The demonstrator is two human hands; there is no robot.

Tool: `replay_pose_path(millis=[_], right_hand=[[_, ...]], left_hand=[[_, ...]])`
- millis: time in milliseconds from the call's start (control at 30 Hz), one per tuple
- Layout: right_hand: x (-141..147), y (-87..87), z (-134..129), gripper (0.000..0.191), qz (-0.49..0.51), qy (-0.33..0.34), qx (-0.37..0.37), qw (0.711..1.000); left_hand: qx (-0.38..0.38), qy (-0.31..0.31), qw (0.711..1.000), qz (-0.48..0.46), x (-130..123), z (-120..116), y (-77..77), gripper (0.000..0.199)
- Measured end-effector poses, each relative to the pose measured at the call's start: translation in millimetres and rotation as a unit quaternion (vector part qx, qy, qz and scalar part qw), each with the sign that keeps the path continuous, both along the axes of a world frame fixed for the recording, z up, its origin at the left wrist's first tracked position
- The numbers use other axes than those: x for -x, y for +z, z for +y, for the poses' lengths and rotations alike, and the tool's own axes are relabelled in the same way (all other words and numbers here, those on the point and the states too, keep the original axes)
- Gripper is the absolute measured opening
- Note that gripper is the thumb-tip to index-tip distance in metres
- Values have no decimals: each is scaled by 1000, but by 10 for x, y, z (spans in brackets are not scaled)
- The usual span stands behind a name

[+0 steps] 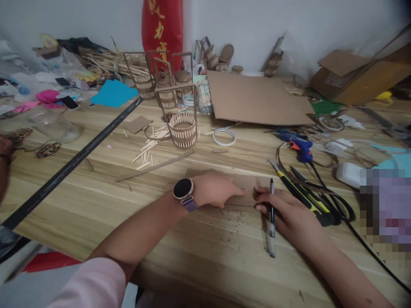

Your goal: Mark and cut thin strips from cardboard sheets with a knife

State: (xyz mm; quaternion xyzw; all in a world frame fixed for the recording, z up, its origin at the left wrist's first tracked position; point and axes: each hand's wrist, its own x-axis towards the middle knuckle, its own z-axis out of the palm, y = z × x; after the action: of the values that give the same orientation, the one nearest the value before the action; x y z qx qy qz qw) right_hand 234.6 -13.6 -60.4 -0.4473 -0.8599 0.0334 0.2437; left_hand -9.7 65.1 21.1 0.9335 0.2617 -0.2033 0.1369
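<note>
My left hand, with a watch on its wrist, lies palm down on a small strip of brown cardboard. Its fingers stretch to the right across the strip. At the strip's right end is my right hand, with a pen held between its fingers, the tip pointing away from me. The right fingertips are close to the cardboard; whether they touch it I cannot tell. Beyond the strip stands a small basket of light sticks with a tall brown handle. Loose short sticks lie beside it.
A yellow-black utility knife and a blue glue gun lie right of my hands, among cables. Behind are a large cardboard sheet, a white ring of tape and more baskets. Another person's hand shows at far left.
</note>
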Motion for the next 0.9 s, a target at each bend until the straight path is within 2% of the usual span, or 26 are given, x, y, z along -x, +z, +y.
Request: replay_pose_path(millis=[267,400,600,700,767,900], right_hand=[[12,-12,0,8,7,4,-24,1000],[8,-3,-2,7,7,8,-27,1000],[3,-20,8,9,27,6,-19,999],[-37,-29,-8,12,58,0,10,998],[-71,-12,-44,17,89,-31,46,994],[-105,70,-157,29,172,-186,46,966]], left_hand=[[15,6,1000,-10,-8,40,-13,78],[52,-8,999,-7,19,92,-46,67],[29,-21,999,-4,33,88,-53,64],[29,-26,999,-7,27,83,-48,65],[29,-26,999,-8,24,86,-46,65],[40,-20,999,-10,32,97,-59,64]])
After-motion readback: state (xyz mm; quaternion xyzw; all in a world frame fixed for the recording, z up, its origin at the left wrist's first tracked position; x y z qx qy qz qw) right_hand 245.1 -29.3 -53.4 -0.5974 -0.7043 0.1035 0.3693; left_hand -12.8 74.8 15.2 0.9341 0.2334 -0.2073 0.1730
